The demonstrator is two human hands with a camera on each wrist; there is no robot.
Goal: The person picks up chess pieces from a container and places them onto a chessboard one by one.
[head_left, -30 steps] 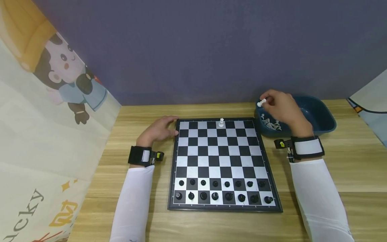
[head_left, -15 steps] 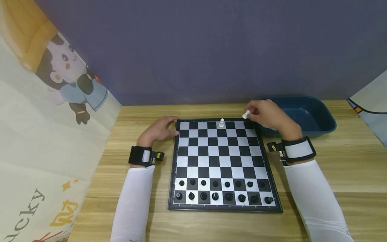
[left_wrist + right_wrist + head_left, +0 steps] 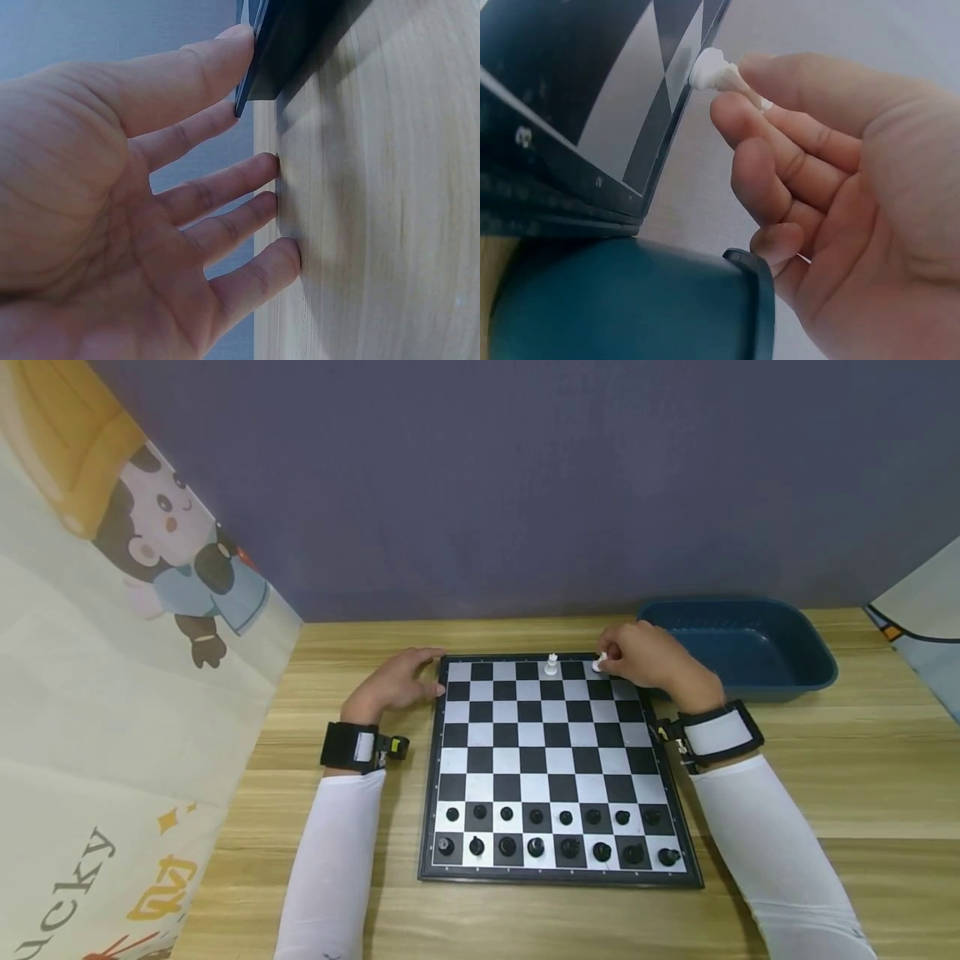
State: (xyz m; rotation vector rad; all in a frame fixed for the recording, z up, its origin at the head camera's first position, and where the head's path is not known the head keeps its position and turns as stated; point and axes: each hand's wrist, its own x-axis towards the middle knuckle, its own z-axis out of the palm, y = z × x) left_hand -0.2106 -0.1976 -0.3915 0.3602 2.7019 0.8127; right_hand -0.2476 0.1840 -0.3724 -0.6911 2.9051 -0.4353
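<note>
In the head view my right hand [image 3: 651, 662] pinches a white chess piece [image 3: 599, 662] at the far right part of the chessboard [image 3: 534, 710]. The right wrist view shows the white chess piece [image 3: 714, 69] between thumb and index finger, its round base at a light square by the board's edge. Another white piece [image 3: 551, 665] with a notched top stands in the far row. My left hand [image 3: 396, 682] is at the far left corner, its thumb [image 3: 217, 64] and index finger touching the board's edge, the other fingers extended to the wooden table.
Two rows of black chess pieces [image 3: 536, 847] stand along the near side of the board. Right beside the board's far right corner is a dark blue tub [image 3: 813, 647], its left part hidden by my right hand. A dark wall [image 3: 480, 502] rises behind the table.
My right hand has carried the white piece from over the tub leftward and down to the far row of the board. My left hand stays where it was.
</note>
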